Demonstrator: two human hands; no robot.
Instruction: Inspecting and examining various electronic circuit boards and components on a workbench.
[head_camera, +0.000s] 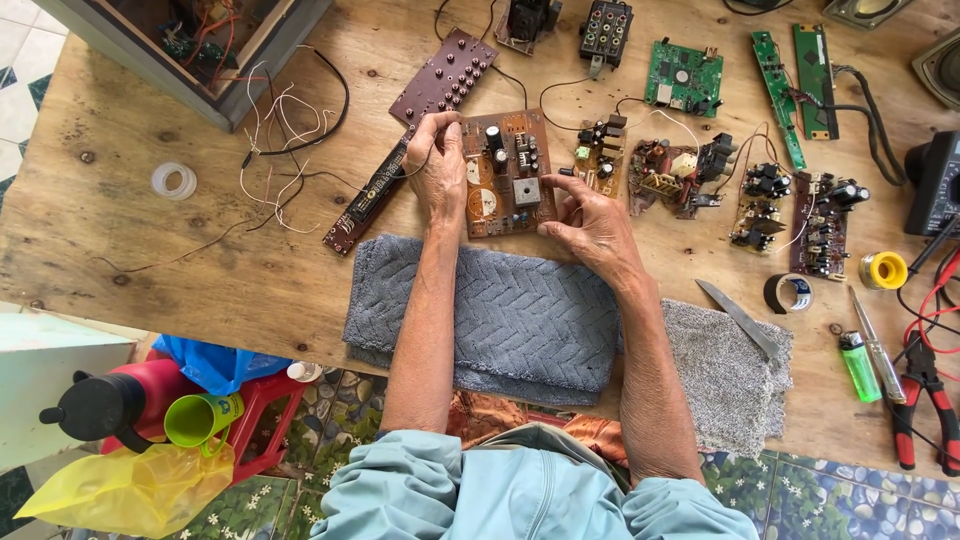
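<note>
Presently on the bench: one brown circuit board, populated with capacitors, a grey square component and copper-coloured windings, lying flat on the wooden table just above the folded grey towel. Left hand grips the board's left edge, fingers curled over it, a thin wire running by the fingertips. Right hand rests at the board's lower right corner, fingertips pinched against its edge — closed on it, not lifted. Board is thus held between both hands, parts side up, directly ahead of the person. State of work, as a judgement: inspection or handling stage only; no tool is in either hand, and the knife blade, the red-handled pliers, the screwdriver and the green lighter lie untouched well to the right. Several other boards are spread in a row to the right, apart from the held one — whether any has been worked on cannot be told. A long dark strip board lies just beside the left hand.
</note>
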